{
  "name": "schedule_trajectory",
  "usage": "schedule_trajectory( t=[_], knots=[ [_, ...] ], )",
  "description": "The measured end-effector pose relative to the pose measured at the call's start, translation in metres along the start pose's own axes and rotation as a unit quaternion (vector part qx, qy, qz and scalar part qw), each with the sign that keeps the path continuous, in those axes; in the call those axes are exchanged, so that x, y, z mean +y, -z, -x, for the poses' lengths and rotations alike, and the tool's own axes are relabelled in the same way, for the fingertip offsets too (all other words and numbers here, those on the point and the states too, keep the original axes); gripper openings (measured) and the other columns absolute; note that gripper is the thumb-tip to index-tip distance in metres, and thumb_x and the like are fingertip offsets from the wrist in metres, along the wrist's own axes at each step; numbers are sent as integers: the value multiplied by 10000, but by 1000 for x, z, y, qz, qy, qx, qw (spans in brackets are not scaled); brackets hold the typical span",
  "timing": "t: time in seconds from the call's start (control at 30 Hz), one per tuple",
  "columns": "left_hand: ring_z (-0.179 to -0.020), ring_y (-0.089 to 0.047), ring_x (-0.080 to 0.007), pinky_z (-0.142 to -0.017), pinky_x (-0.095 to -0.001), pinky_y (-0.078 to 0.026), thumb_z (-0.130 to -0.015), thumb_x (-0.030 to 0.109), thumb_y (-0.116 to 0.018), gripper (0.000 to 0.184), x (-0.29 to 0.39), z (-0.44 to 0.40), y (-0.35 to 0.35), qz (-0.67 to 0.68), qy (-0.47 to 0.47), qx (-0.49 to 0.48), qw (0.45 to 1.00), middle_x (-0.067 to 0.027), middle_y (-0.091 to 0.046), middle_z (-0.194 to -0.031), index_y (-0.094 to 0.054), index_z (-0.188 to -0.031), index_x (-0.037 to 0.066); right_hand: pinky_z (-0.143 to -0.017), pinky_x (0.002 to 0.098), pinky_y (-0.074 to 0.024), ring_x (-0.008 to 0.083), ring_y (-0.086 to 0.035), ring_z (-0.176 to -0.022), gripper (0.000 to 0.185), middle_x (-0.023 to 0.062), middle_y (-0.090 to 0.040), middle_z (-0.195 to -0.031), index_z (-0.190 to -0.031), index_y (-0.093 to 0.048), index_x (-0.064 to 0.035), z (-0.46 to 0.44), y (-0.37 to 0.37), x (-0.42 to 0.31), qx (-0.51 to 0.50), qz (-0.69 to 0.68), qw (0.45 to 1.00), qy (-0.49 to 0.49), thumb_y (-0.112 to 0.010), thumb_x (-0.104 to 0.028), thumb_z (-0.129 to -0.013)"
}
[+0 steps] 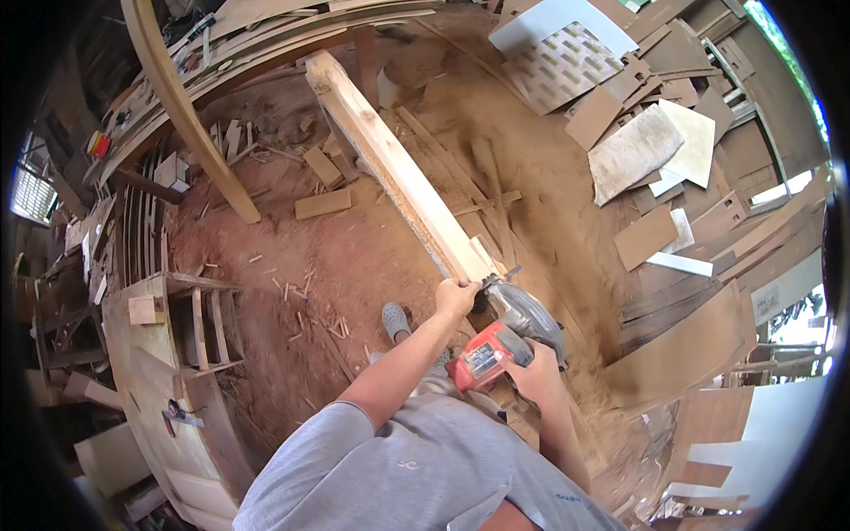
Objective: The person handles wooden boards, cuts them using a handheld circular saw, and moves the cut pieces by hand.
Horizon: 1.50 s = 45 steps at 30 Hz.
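Observation:
A red and grey circular saw (pixel 489 354) sits at the near end of a long, pale wooden beam (pixel 398 164). My right hand (pixel 537 375) is wrapped round the saw's rear handle. The saw's round metal guard (pixel 531 320) faces right, and its blade is hidden from this angle. My left hand (pixel 458 298) is closed at the beam's near end, right beside the front of the saw. Whether its fingers grip the wood or part of the saw is hidden. The beam runs away from me toward the upper left.
A wooden post (pixel 190 115) rises left of the beam. A wooden cabinet (pixel 159 389) stands at lower left, and a workbench (pixel 257 49) with boards is at the back. Offcuts (pixel 323 203) litter the dirt floor. Stacked panels (pixel 637 150) fill the right side.

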<state>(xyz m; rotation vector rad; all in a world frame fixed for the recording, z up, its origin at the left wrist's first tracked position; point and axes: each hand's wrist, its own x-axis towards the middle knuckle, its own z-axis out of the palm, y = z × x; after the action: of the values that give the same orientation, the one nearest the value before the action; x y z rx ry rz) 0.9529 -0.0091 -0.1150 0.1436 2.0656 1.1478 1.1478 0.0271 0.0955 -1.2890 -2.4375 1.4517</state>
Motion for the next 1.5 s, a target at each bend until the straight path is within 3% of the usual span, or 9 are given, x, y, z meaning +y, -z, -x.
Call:
schedule_trajectory(
  t=[0.47,0.63,0.73,0.83,1.07,1.37,1.5],
  knots=[
    [-823,-784,-279,-813,-394,-600,-828,415,-858,411,6,-16,14,22,26,-9,999,-179,-797,-854,-813,-881,10,-821,442,-573,409,-762,-896,424,264,-772,-942,-1037,-767,48,-15,-6,-14,-2,12,1000,-11,-858,-328,-863],
    [-759,-744,-211,-740,-371,-580,-852,404,-863,414,7,-24,17,8,3,0,1000,-137,-789,-813,-822,-892,-6,-827,445,-573,419,-763,-919,430,282,-766,-962,-1040,-762,57,-22,-10,-10,9,13,1000,5,-850,-323,-860],
    [-753,-737,-205,-732,-369,-576,-855,413,-861,430,11,-26,23,9,2,0,1000,-138,-784,-802,-817,-881,-14,-847,431,-572,367,-768,-916,396,262,-777,-986,-1081,-759,64,-25,-10,-16,1,18,1000,-3,-843,-256,-865],
    [-774,-760,-232,-757,-375,-590,-842,412,-860,435,12,-32,27,8,12,-8,1000,-160,-789,-821,-815,-897,-17,-838,450,-577,428,-760,-937,444,294,-755,-957,-1059,-760,60,-30,-9,-23,-10,6,1000,-22,-842,-324,-852],
    [-754,-748,-215,-753,-363,-590,-848,402,-856,428,39,-25,46,2,23,-23,999,-149,-783,-810,-812,-901,-21,-842,455,-580,442,-752,-930,468,302,-748,-960,-1063,-759,66,-39,-16,-21,1,20,1000,-6,-844,-337,-840],
    [-763,-733,-209,-751,-366,-573,-864,399,-847,434,22,-54,46,8,3,-20,1000,-136,-768,-796,-804,-892,-32,-852,479,-583,455,-746,-926,466,302,-749,-959,-1051,-762,58,-51,-19,-32,-10,21,1000,-21,-840,-346,-832],
    [-685,-624,-134,-659,-343,-520,-891,355,-846,401,24,-58,49,30,-8,-18,999,-54,-695,-722,-762,-789,-24,-859,490,-585,453,-746,-930,449,286,-759,-963,-1062,-770,38,-56,-22,-31,-11,14,1000,-24,-835,-341,-832]
  ],
)
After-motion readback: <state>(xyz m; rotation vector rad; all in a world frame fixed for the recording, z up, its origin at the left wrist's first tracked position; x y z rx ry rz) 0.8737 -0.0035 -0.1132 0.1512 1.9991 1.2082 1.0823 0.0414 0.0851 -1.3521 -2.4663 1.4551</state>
